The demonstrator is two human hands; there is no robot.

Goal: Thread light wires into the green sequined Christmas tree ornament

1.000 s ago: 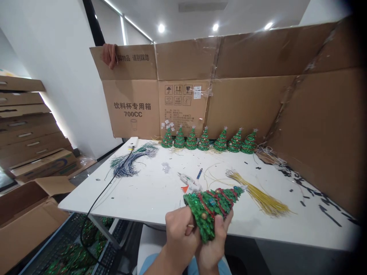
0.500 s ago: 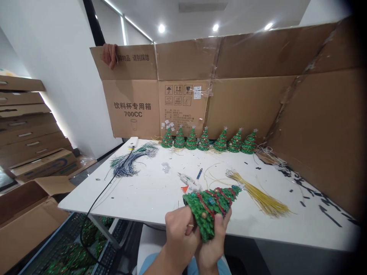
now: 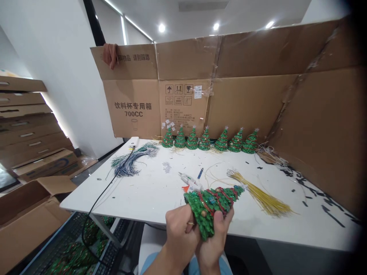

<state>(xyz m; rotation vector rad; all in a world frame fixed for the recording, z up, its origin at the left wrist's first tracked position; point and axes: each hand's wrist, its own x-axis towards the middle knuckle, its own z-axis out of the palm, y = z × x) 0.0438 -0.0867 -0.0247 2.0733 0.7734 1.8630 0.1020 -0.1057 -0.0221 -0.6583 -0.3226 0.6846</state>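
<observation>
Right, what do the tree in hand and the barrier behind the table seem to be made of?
Held tree: perhaps moulded resin or plastic with a glittery green finish; it sparkles and looks stiff, but its core is unclear.
Barrier: dull brown cardboard, judging by its fold lines and box printing.

The held tree [image 3: 210, 208] is glittery green, crossed by slanting red garlands and dotted with gold and blue ornaments. The surface [image 3: 155, 194] is plain white. One wire bundle [image 3: 258, 193] is yellow; another [image 3: 129, 162] mixes green, dark blue and white. The cardboard [image 3: 249, 103] is brown, the pen [image 3: 200, 173] blue.
</observation>
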